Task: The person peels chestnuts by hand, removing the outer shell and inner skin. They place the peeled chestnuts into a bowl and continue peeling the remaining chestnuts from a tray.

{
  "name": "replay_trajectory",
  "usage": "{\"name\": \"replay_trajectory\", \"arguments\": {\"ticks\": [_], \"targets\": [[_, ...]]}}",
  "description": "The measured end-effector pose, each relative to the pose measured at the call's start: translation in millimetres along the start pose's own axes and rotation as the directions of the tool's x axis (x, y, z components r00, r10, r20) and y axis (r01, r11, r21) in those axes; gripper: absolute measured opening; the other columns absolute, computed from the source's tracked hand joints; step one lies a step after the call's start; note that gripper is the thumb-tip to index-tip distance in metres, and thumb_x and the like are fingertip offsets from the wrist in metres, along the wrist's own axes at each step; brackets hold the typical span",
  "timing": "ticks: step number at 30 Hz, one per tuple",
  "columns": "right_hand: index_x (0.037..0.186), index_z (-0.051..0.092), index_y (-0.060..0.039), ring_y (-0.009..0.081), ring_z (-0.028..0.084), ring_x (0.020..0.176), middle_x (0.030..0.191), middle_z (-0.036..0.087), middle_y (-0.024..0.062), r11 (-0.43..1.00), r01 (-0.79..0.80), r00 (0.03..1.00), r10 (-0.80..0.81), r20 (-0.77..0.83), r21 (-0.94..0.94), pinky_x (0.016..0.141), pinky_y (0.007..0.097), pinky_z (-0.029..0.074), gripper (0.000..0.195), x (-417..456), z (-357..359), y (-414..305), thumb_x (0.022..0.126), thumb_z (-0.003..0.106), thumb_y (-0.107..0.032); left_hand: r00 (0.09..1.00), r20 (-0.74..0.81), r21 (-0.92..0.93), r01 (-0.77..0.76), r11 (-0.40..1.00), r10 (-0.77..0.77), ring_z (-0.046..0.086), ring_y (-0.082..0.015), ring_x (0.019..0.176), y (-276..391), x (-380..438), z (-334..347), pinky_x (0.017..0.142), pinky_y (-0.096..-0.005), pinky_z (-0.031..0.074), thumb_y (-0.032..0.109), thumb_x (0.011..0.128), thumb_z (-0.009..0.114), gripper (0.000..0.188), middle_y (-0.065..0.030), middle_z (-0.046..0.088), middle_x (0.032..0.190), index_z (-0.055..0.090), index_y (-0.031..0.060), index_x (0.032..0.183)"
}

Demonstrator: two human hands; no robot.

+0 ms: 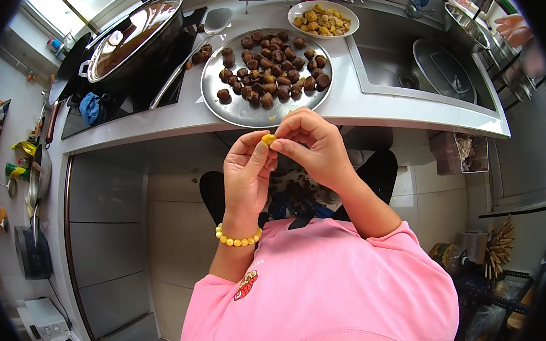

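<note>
Between the fingertips of my left hand point(248, 167) and my right hand point(317, 150) is a peeled yellow chestnut point(268, 139). The left thumb and forefinger pinch it, while the right thumb and fingertips touch its other side. Both hands are just in front of the counter edge, above my lap. Beyond them a round steel tray point(216, 91) holds many brown chestnuts point(274, 67), some with cracked shells. A white bowl point(296, 31) of peeled yellow chestnut pieces point(323, 21) stands behind the tray's right side.
Left of the tray lie a metal spatula point(170, 82) and several chestnuts point(202, 55). A lidded pot point(137, 37) stands on the black cooktop point(126, 102). To the right is a steel sink point(380, 61) with a lid point(444, 70). Dark shell scraps point(299, 192) lie below my hands.
</note>
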State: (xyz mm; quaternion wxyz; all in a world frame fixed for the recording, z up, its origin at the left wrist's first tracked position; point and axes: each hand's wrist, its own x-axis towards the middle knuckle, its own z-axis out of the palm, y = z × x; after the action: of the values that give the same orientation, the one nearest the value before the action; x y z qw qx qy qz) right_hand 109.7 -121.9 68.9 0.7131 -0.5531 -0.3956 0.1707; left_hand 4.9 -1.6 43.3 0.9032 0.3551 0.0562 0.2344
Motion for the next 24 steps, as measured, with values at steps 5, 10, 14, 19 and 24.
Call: {"name": "replay_trajectory", "arguments": {"ticks": [5,10,14,19,24], "targets": [[0.092,0.06,0.0027,0.0102,0.064,0.086,0.097,0.058,0.0037,0.97,-0.113,0.99,0.091,0.11,0.217,0.075,0.0233,0.055,0.014,5,-11,2,0.089,0.073,-0.001,0.996,0.084,0.041,0.009,0.999,-0.013,0.07,-0.0137,0.087,4,-1,-1,0.077,-0.0264,0.058,0.008,0.097,0.065,0.024,-0.0091,0.071,0.104,0.062,-0.0022,0.119],[0.091,0.058,0.001,0.0086,0.061,0.086,0.098,0.056,0.0024,0.937,-0.185,0.97,0.125,0.208,0.298,0.075,0.0219,0.053,0.016,6,-16,-1,0.09,0.073,-0.003,0.989,0.119,0.085,0.078,0.993,-0.087,0.07,-0.0152,0.089,9,-1,1,0.08,-0.0285,0.06,0.008,0.098,0.064,0.03,-0.0107,0.071,0.106,0.06,-0.0038,0.125],[0.091,0.057,-0.0001,0.0094,0.059,0.083,0.096,0.055,0.0023,0.978,-0.112,0.983,0.083,0.164,0.178,0.073,0.0228,0.05,0.017,4,-15,-3,0.089,0.074,-0.003,0.987,0.146,0.085,0.058,0.995,-0.07,0.07,-0.0157,0.09,9,-1,0,0.082,-0.0291,0.059,0.008,0.097,0.064,0.029,-0.0113,0.07,0.107,0.06,-0.0041,0.123],[0.091,0.058,-0.0009,0.0168,0.059,0.077,0.092,0.056,0.0074,0.949,0.163,0.982,-0.131,0.134,-0.27,0.068,0.0272,0.049,0.02,-6,-12,-20,0.084,0.076,-0.004,0.994,0.113,0.055,0.008,0.998,-0.014,0.07,-0.0171,0.093,6,-2,-2,0.083,-0.0299,0.059,0.006,0.095,0.067,0.027,-0.0118,0.07,0.108,0.061,-0.0033,0.12],[0.095,0.063,0.0003,0.0194,0.063,0.074,0.091,0.063,0.0089,0.935,0.025,0.985,0.037,0.167,-0.353,0.066,0.0291,0.052,0.014,-20,-13,-29,0.085,0.073,-0.001,0.995,0.094,0.075,-0.051,0.996,0.044,0.069,-0.0171,0.096,6,-2,-1,0.084,-0.0301,0.059,0.002,0.091,0.07,0.028,-0.012,0.069,0.109,0.062,-0.0022,0.119]]}}
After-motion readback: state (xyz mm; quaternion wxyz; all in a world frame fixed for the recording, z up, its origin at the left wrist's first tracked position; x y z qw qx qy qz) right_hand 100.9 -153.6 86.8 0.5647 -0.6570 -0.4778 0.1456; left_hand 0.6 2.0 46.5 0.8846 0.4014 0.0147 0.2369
